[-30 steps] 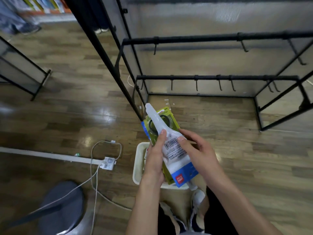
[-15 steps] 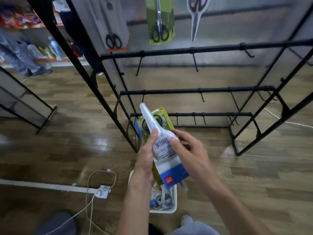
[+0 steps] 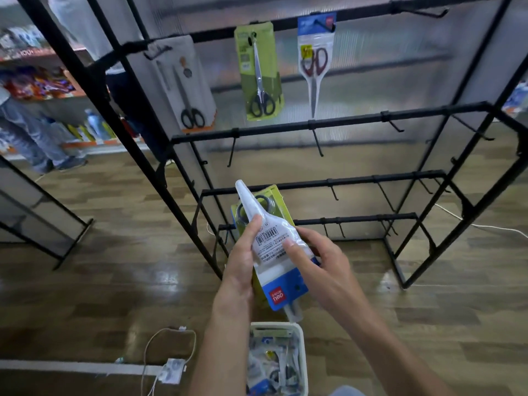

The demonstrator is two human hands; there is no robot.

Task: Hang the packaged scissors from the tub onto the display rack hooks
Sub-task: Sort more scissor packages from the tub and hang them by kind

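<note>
Now we grip a white-and-blue scissors pack [image 3: 274, 247] with both hands, left hand [image 3: 240, 270] and right hand [image 3: 323, 264], above the tub [image 3: 301, 350] on glossy wood floor [image 3: 114, 267], near the black rack [image 3: 314, 127].

You had soft, even indoor light from above; glare pooled on the floor [image 3: 160, 278] left of your hands and whitened the pack [image 3: 267, 238] you held. Rack [image 3: 314, 125] bars bowed toward the edges, and the far shelves [image 3: 43, 81] were blurred.
</note>
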